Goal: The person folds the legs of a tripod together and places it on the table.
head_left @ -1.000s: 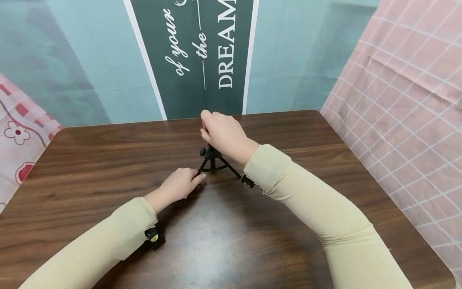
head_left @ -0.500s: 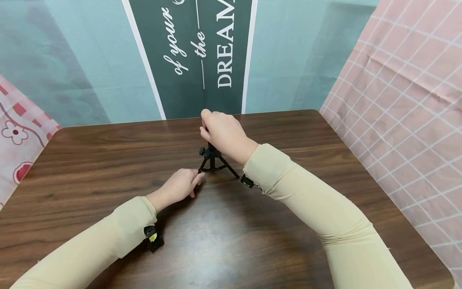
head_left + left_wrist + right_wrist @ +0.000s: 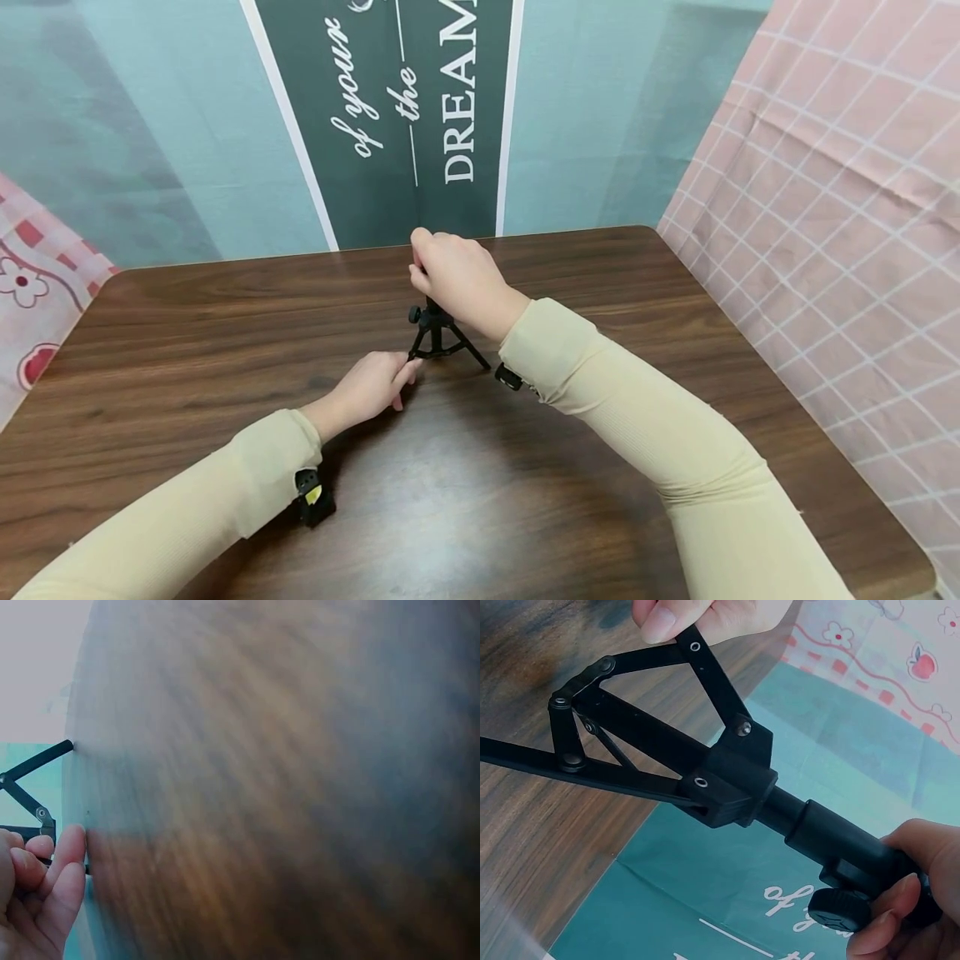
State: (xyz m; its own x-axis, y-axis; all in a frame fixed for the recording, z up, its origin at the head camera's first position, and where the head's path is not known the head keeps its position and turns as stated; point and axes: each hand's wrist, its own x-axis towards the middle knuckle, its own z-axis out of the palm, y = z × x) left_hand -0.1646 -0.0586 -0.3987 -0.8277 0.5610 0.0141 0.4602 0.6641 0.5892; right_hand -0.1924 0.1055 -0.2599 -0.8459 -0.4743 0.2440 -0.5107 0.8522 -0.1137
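A small black tripod point(image 3: 436, 335) stands upright near the middle of the table, its legs spread. My right hand point(image 3: 467, 279) grips the top of it from above, hiding the upper end. Seen in the right wrist view, those fingers point(image 3: 889, 915) curl round the column just by a black round knob point(image 3: 838, 909). Low on the left, my left hand point(image 3: 365, 387) pinches one tripod leg point(image 3: 716, 682) between thumb and fingers. Another leg point(image 3: 41, 760) sticks out past the left hand in the left wrist view. Jointed braces point(image 3: 641, 656) link the legs to the centre column.
The dark wood table point(image 3: 600, 500) runs back to a teal cloth point(image 3: 600, 125) with white lettering. A pink checked cloth point(image 3: 840, 208) hangs at the right, a flowered one point(image 3: 30, 317) at the left. A wrist camera point(image 3: 315, 500) hangs under the left sleeve.
The left hand's fingers have shifted on the tripod leg, with a fingertip now pointing down. The right hand keeps its grip. The whole head view has turned slightly.
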